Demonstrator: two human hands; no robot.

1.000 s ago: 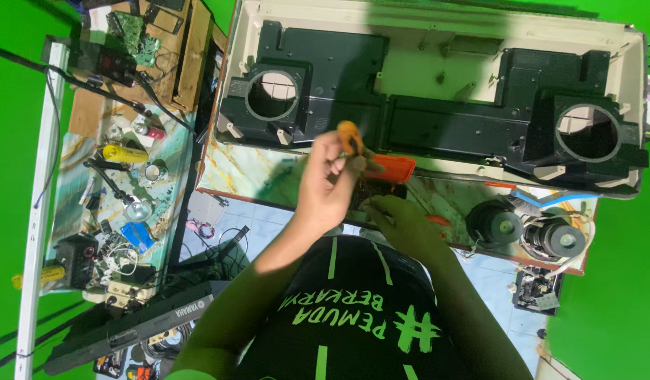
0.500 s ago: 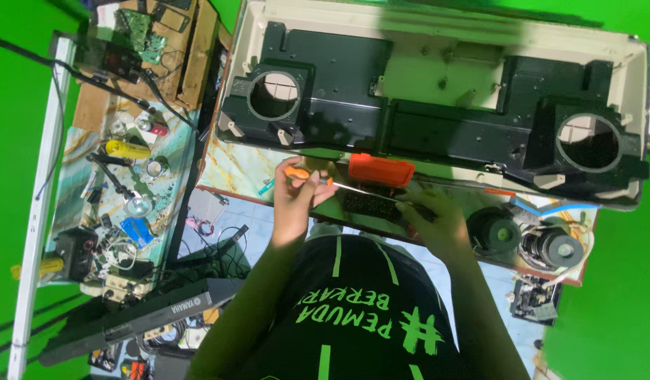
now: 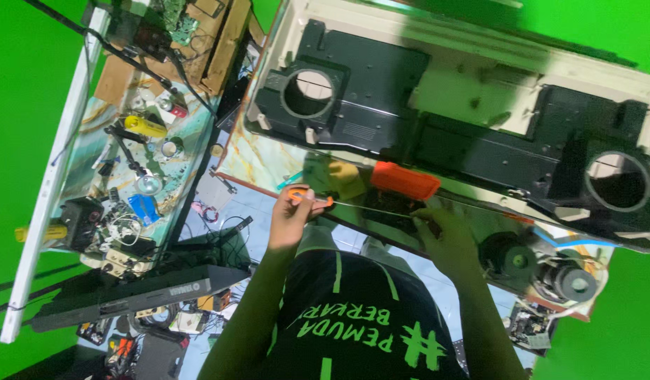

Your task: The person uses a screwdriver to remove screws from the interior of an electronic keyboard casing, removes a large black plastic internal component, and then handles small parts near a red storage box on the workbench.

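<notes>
My left hand (image 3: 291, 219) grips a small orange-handled tool (image 3: 302, 195) at the near edge of the marbled table (image 3: 258, 160). A thin wire (image 3: 378, 207) runs taut from that tool to my right hand (image 3: 445, 236), whose fingers curl around its other end over a dark part at the table edge. Just beyond the wire lies an orange-red handle (image 3: 404, 180). Behind it rests a wide white casing (image 3: 473, 84) holding a black frame with two round openings (image 3: 313, 90) (image 3: 616, 184).
Two loose black speakers (image 3: 514, 258) (image 3: 571, 283) sit on the table right of my right hand. A cluttered side table (image 3: 131, 165) with tools, yellow cylinders and circuit boards stands at left. A black keyboard (image 3: 138, 295) and cables lie on the floor below.
My hands were together by the orange tool and have drawn apart: the left went left with the tool, the right went right, and the wire now stretches between them.
</notes>
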